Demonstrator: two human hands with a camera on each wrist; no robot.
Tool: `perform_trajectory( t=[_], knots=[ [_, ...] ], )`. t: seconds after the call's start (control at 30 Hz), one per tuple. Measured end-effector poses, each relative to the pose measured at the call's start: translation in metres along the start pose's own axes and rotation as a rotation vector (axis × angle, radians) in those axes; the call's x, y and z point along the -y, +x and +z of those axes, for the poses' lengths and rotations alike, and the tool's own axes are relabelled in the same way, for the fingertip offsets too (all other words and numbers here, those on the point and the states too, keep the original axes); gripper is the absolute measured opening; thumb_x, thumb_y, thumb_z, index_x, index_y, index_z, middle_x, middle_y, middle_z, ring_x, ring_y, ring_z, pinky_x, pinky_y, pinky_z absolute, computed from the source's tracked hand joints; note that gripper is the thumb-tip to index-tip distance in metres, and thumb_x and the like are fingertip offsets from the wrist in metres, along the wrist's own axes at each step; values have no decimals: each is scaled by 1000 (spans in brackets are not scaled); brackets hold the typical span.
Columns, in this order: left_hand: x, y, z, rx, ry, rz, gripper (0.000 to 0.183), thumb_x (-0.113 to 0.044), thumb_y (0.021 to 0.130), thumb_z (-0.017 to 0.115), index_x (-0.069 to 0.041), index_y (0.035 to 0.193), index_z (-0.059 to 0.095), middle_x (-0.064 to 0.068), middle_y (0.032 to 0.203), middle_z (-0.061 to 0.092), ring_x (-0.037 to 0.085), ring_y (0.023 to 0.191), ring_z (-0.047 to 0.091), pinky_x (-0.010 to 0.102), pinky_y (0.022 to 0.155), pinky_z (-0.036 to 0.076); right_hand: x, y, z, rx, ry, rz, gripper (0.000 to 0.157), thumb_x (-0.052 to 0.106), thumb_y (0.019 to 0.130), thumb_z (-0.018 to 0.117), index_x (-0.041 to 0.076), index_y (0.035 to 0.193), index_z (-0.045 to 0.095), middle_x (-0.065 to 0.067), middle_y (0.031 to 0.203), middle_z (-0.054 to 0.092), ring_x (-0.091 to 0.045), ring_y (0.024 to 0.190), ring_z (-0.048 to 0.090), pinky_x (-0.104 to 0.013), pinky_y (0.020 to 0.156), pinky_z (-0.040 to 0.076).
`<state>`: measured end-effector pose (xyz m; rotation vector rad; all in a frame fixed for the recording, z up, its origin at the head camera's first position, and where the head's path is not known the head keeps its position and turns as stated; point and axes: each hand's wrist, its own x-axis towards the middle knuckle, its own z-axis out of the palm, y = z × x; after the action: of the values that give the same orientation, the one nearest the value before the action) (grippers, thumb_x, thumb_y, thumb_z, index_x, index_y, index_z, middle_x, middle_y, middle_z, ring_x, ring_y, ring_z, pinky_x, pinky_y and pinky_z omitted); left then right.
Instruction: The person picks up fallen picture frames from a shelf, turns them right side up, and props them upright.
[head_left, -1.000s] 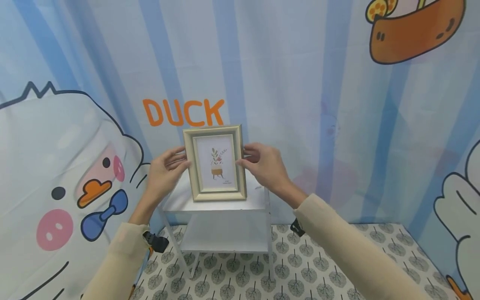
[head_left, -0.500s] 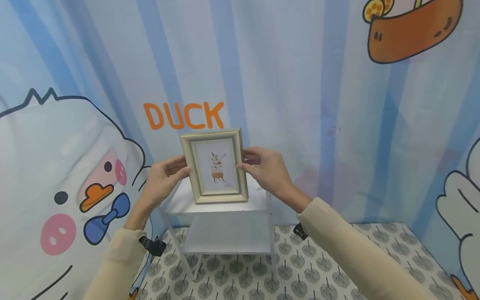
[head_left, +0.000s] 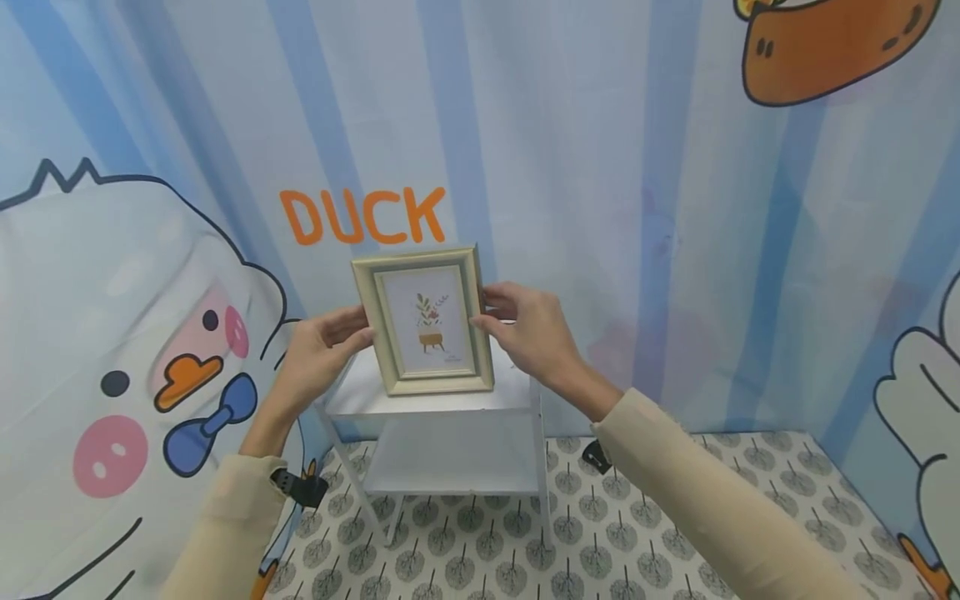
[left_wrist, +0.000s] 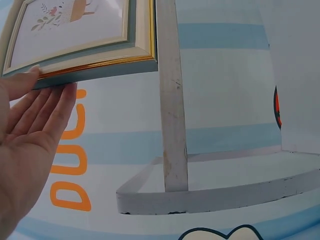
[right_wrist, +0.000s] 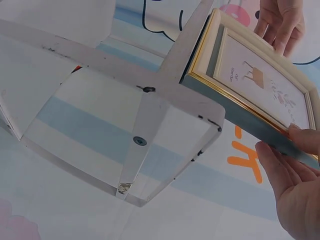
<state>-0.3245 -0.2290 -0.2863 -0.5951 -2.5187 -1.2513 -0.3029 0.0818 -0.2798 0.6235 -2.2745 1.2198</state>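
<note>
A pale gold picture frame (head_left: 431, 321) with a drawing of a potted plant stands near the front of the white table's top (head_left: 517, 396). Its upper part leans slightly left. At its left side, my left hand (head_left: 318, 354) pinches the edge, thumb in front and fingers along the side. My right hand (head_left: 534, 337) holds the opposite edge in the same way, slightly higher. In the left wrist view, the left hand (left_wrist: 30, 130) has its thumb on the front rim. The right wrist view has the frame's lower edge (right_wrist: 200, 80) right at the tabletop's front edge.
Below the top, the white table has a lower shelf (head_left: 457, 454) and thin legs with chipped paint. A striped blue curtain (head_left: 577, 167) with cartoon ducks hangs close behind. The floor covering (head_left: 600, 517) carries a grey tree pattern.
The picture frame's upper part has shifted slightly left, while its base stays about where it was on the table. The left hand has moved slightly left and down; both hands keep their hold.
</note>
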Motion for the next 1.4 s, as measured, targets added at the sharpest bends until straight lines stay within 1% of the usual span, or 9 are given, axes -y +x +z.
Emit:
perform_trajectory(
  t=[0.23,0.57,0.83,0.93,1.03,1.1,1.17,1.23,1.4],
  knots=[
    [-1,-4,-1,-19,41,16,53,-31,102,71,-8,149,59,19,140,69,40,132,66,62,114,50,0,3,2,8,24,7,40,11,98,75,-3,134,66,-20,127,75,-31,113,78,-37,95,64],
    [-3,-8,2,-34,7,30,50,-31,101,73,-10,146,63,16,138,71,35,132,66,60,115,49,-2,13,6,13,10,33,43,7,100,70,-4,141,61,-21,135,70,-32,122,74,-34,98,63],
    [-6,-13,7,-26,-43,28,50,-31,101,72,-10,146,62,14,137,72,32,130,68,54,115,52,-5,23,9,22,5,65,41,4,102,66,-5,142,60,-22,138,69,-33,125,72,-34,100,62],
    [-8,-14,10,-18,-56,22,50,-32,101,72,-11,145,63,13,138,72,29,131,68,47,114,54,-5,27,10,23,5,80,40,4,102,65,-6,141,60,-23,138,69,-32,126,71,-34,101,62],
    [-9,-14,12,-14,-59,25,49,-32,101,72,-12,145,63,12,139,71,28,131,68,30,108,57,-4,30,10,26,-1,96,40,5,103,63,-5,142,60,-23,139,68,-32,127,70,-34,101,62],
    [-10,-13,14,-10,-63,32,48,-31,101,72,-12,145,64,12,139,71,28,130,68,20,103,57,-3,32,11,29,-10,111,41,5,104,62,-4,143,59,-22,140,68,-32,128,70,-35,102,61],
    [-11,-13,15,2,-70,39,47,-30,102,72,-12,145,64,12,139,71,28,130,68,15,101,55,-3,34,11,34,-18,127,41,5,104,62,-4,144,58,-22,141,67,-32,129,69,-35,102,61],
    [-12,-13,16,20,-77,42,46,-29,102,71,-12,144,64,12,139,71,28,130,68,18,104,56,-3,36,12,39,-26,141,42,4,104,60,-3,145,56,-22,142,67,-32,130,69,-35,102,61],
    [-16,-12,19,39,-66,36,46,-30,103,71,-9,143,64,15,137,71,30,131,67,41,113,55,-3,43,16,53,-26,167,43,3,105,57,-4,148,54,-23,143,65,-33,131,68,-35,103,61]
  ],
)
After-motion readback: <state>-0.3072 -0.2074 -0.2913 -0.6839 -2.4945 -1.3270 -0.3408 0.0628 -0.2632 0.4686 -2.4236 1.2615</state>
